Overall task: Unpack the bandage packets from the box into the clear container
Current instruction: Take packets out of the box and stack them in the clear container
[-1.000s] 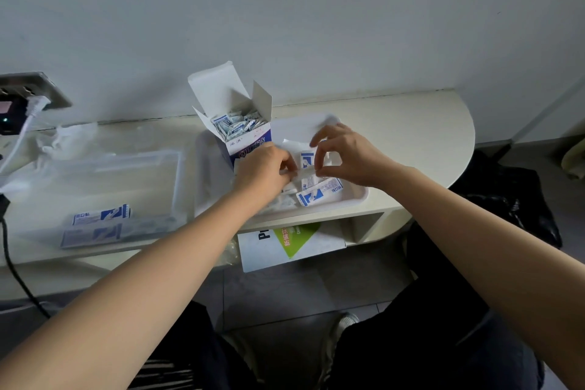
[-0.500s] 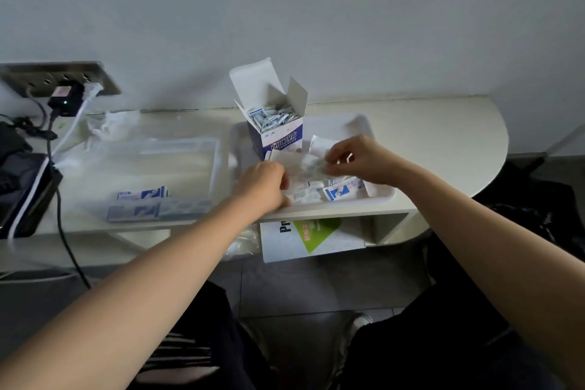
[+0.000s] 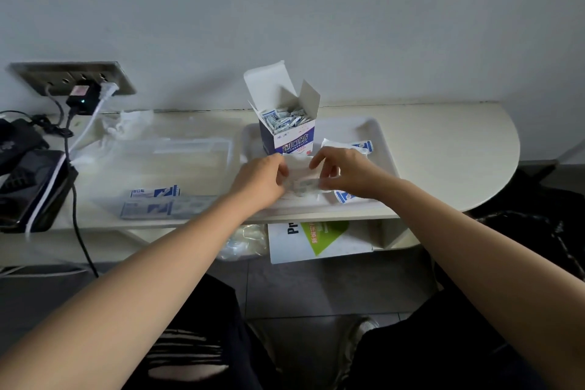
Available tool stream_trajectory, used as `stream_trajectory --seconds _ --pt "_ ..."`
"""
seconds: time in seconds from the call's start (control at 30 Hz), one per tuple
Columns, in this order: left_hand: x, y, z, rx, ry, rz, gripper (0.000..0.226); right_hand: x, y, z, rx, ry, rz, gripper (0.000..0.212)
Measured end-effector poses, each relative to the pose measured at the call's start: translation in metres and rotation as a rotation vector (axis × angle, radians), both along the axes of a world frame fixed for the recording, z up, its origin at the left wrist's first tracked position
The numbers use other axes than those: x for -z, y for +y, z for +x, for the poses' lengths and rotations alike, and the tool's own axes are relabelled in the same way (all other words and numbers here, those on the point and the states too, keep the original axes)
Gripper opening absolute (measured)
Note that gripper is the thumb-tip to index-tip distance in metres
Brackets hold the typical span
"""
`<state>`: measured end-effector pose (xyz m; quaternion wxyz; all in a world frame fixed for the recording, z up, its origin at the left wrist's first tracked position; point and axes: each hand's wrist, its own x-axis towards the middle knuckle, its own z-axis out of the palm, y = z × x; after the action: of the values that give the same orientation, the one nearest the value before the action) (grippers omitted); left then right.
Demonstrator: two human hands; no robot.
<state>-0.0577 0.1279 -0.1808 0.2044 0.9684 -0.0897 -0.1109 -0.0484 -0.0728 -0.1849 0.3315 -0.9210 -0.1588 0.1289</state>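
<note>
An open blue-and-white box [image 3: 291, 139] full of bandage packets stands at the back of a white tray [image 3: 376, 136]. Just in front of it, my left hand [image 3: 261, 180] and my right hand [image 3: 340, 172] both pinch a white bundle of packets [image 3: 300, 179] between them, above the tray. Loose packets lie on the tray at the right [image 3: 361, 146] and under my right wrist [image 3: 345, 196]. The clear container [image 3: 164, 165] sits left of the tray, with two packets [image 3: 152, 201] near its front edge.
A wall socket [image 3: 69, 77] with a black charger and cables is at the far left, above dark devices [image 3: 28, 180]. Crumpled clear plastic [image 3: 129, 123] lies behind the container. A white-and-green booklet [image 3: 316, 241] sits on the shelf below. The table's rounded end is at right.
The view has shifted, so everything sits further right in frame. Both hands stay in front of the box on the bundle; the right hand has turned with fingers spread over it.
</note>
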Motion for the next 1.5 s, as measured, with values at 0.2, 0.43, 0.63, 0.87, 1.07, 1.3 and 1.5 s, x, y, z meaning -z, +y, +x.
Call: stream_trajectory --seconds 0.2,0.43,0.63,0.87,1.07,1.3,1.5 --pt "0.008 -0.002 -0.004 0.014 -0.081 0.156 0.035 0.002 -0.007 -0.001 -0.030 0.046 -0.081 0.017" --pt "0.007 -0.003 -0.003 -0.009 -0.096 0.133 0.021 0.002 -0.016 0.002 0.032 0.083 0.062 0.017" --pt "0.007 0.002 0.000 -0.041 -0.056 0.030 0.016 -0.001 -0.018 0.004 0.080 0.121 0.192 0.009" --pt "0.000 0.006 0.000 -0.031 -0.173 0.022 0.017 0.000 -0.020 0.002 0.137 0.178 0.249 0.008" --pt "-0.002 0.007 -0.004 0.130 -0.334 0.020 0.012 -0.003 -0.020 0.004 0.275 0.254 0.421 0.001" --pt "-0.007 0.002 -0.012 0.455 -0.816 0.072 0.020 -0.004 -0.012 0.001 0.207 0.574 0.566 0.003" --pt "-0.004 0.000 -0.009 0.458 -0.814 0.097 0.020 -0.004 -0.013 -0.002 0.248 0.557 0.544 0.017"
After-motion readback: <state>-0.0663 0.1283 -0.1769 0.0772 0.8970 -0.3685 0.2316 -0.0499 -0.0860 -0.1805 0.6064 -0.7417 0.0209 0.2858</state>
